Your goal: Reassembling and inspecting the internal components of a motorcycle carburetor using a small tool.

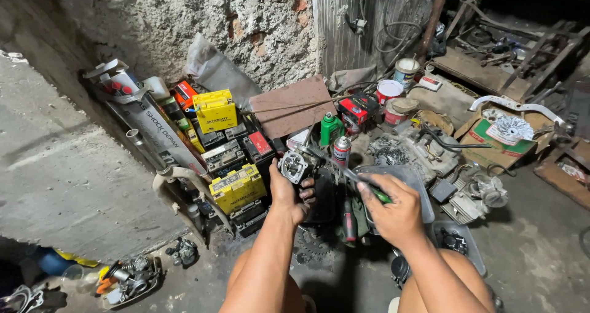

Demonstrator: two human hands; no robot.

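**Carburetor in one hand, screwdriver in the other**

While I watched through the head camera, the left hand (290, 196) held a small metal carburetor (295, 165) up above the floor, its fingers (307, 193) wrapped tight around the lower body of the part. The right hand (393, 211) was closed on the green handle of a screwdriver (350, 176), fingers pressed together around it, and the shaft ran up and to the left until its tip met the carburetor. Both forearms reached out from bare knees at the bottom of the view.

Just behind the carburetor stood a spray can (342, 151) with a red cap, and beside that a green bottle (330, 128). Under the right hand lay a grey plastic tray (418, 187). Left of the hands, a stack of batteries leaned near the rough wall, among them a yellow battery (237, 187) low down and another yellow battery box (215, 110) higher up. To the right sat an engine block (412, 150) on the stained concrete floor (534, 245), and further right a cardboard box (498, 144). Another carburetor (183, 251) lay on the floor at lower left, well apart from the hands.
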